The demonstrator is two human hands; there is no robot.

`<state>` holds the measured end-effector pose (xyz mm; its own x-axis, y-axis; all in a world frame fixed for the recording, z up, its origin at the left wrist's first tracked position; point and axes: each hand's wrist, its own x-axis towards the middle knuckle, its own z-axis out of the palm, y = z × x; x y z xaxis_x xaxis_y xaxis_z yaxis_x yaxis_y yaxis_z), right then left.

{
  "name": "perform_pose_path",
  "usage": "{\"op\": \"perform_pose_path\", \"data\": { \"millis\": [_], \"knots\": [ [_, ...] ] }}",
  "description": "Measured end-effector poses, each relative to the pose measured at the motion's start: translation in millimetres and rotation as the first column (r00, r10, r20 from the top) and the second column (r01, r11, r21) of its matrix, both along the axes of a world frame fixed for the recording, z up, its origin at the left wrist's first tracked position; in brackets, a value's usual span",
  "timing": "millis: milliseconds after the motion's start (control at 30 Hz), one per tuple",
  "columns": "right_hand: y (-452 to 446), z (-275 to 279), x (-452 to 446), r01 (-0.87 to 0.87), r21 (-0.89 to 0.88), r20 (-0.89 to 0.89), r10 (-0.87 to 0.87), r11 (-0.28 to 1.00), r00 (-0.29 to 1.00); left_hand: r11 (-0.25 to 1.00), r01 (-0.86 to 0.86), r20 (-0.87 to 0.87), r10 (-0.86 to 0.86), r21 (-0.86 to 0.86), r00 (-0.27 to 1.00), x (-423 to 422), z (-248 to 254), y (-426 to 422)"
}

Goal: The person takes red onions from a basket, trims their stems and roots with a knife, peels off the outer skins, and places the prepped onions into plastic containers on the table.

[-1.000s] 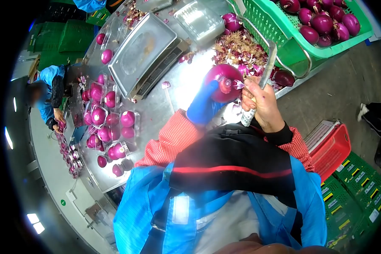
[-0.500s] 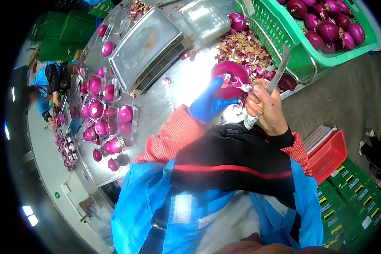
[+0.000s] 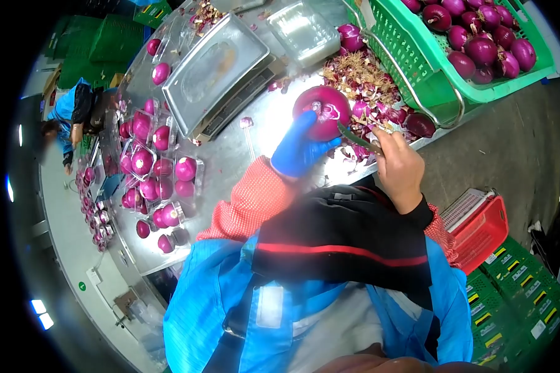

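In a blue glove, my left hand (image 3: pixel 297 148) grips a large red onion (image 3: pixel 327 104) from its near left side, over the metal table. Pale cut or peeled patches show on top of the onion. My bare right hand (image 3: pixel 399 163) is closed around a knife (image 3: pixel 358 138), whose handle is mostly hidden in the fingers. The blade points left, its tip at the onion's right edge; whether it touches cannot be made out. A heap of onion skins and roots (image 3: pixel 368 78) lies just beyond the onion.
A green crate (image 3: pixel 410 53) of red onions stands at the back right. A scale (image 3: pixel 214 68) and clear plastic trays (image 3: pixel 305 31) sit on the metal table (image 3: pixel 221 171). Packed onions (image 3: pixel 142 161) lie left. A red basket (image 3: pixel 488 230) is low right; another person (image 3: pixel 68 118) is far left.
The knife has swung from pointing upward to pointing left at the onion. My left hand and the onion have shifted slightly left, and my right hand has turned.
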<state>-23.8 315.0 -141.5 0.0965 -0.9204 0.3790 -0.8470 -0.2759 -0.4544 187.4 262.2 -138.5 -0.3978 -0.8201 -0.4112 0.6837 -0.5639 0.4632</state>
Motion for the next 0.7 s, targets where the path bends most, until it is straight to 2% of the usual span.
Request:
{"op": "perform_pose_path", "data": {
  "millis": [400, 500, 700],
  "knots": [
    [0, -16, -2, 0.079, -0.047, -0.115, -0.084, 0.996, 0.990, 1.000, 0.010, -0.069, -0.009, 0.018, 0.998, -9, -2, 9],
    [-2, -24, -3, 0.097, -0.084, -0.106, -0.106, 0.992, 0.989, 1.000, -0.005, -0.011, 0.005, -0.019, 1.000, -12, -6, 13],
    [-8, -27, -3, 0.147, -0.033, -0.124, -0.150, 0.989, 0.981, 0.985, 0.081, 0.155, -0.057, -0.152, 0.986, -19, 7, 15]
  ]
}}
